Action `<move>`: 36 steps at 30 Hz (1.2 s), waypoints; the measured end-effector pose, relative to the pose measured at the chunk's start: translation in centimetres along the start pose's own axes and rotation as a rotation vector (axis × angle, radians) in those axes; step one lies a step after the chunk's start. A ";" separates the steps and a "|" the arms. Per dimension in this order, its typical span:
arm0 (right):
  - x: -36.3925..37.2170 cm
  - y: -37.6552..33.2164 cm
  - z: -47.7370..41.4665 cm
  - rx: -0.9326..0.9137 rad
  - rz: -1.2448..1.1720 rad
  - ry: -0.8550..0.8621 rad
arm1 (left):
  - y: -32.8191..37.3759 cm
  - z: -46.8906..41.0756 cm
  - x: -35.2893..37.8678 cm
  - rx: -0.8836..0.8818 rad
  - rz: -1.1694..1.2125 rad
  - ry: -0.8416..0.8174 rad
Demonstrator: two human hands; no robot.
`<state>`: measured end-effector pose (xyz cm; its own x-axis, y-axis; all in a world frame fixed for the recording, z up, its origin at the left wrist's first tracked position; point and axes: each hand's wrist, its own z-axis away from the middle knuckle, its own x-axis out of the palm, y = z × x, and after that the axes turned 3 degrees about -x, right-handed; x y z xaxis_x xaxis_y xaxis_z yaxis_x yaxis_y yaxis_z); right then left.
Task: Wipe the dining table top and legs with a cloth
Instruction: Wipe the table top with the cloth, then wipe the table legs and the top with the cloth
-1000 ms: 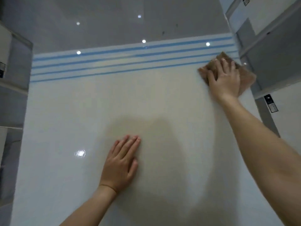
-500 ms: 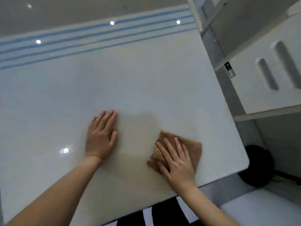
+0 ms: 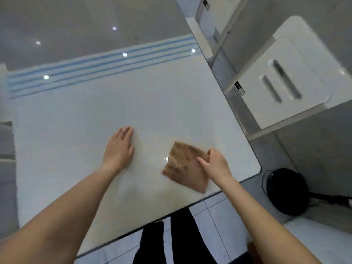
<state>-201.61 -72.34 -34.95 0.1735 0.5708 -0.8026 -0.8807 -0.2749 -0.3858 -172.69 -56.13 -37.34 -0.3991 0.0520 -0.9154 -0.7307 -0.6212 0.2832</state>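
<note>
Cloth (image 3: 183,167) gripped by right hand (image 3: 216,164), left hand (image 3: 119,150) flat.

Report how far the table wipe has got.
Done: unclear; only a wet glint beside the cloth hints at wiping. In hand: right hand holds the cloth by the table's near right corner, left hand flat on it. Left: legs, out of view.

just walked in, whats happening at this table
A person is wiping the white table with a brown cloth. The right hand has its fingers curled on the cloth's right edge, by the table's near right corner, and seems to pinch it. The left hand lies flat on the table top beside the cloth, apart from it. A white chair stands to the right.
</note>
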 end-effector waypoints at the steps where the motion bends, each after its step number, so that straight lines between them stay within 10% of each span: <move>1: -0.4 -0.2 0.6 0.042 -0.076 -0.006 | 0.4 0.6 -0.4 -0.022 0.024 -0.030; 16: -2.8 -2.6 18.8 -0.094 -0.764 0.259 | -0.2 24.0 -4.5 -0.163 0.638 0.126; 26: 4.4 1.9 27.8 -0.096 -0.640 0.271 | -8.6 38.5 4.6 -0.503 0.602 -0.070; 36: 3.7 8.7 30.6 -0.211 -0.572 0.180 | -2.4 43.8 8.2 -0.551 0.650 0.003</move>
<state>-222.07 -48.98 -27.32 0.6784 0.5385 -0.4999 -0.5242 -0.1220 -0.8428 -198.50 -19.92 -33.02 -0.6438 -0.4481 -0.6203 0.0171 -0.8189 0.5737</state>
